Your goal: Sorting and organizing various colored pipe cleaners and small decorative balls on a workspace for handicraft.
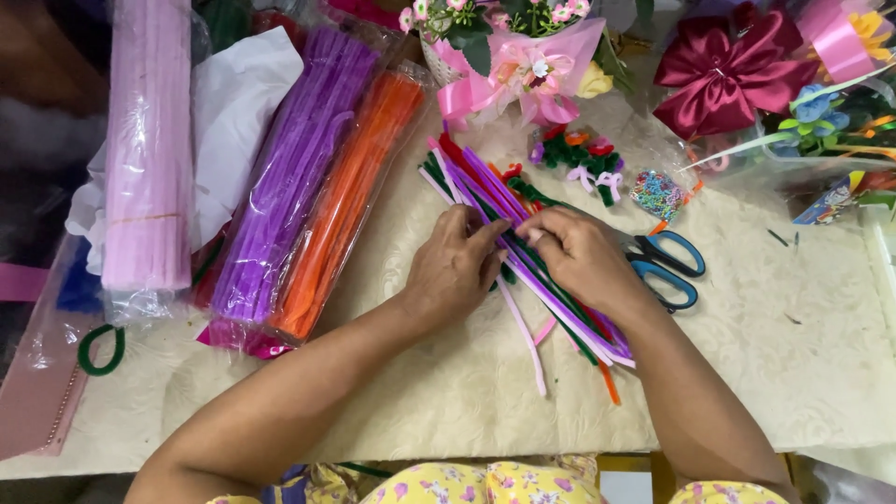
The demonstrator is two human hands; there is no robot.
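Your left hand (455, 269) and right hand (581, 256) rested on the loose pipe cleaners (485, 187) on the table (793, 355), fingers half curled and pinching single stems, blue scissors (667, 266) just right of the pile, packed purple bundle (289, 177) and orange bundle (345, 201) left of it.

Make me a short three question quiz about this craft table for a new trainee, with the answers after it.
1. True or false: both hands rest on the loose pile of pipe cleaners.
2. What lies just right of the right hand: A) glue gun, B) blue-handled scissors, C) ruler?
3. Which sealed pack lies between the light pink pack and the orange pack?

Key:
1. True; the fingers of both meet on the mixed strands.
2. B.
3. The purple pack.
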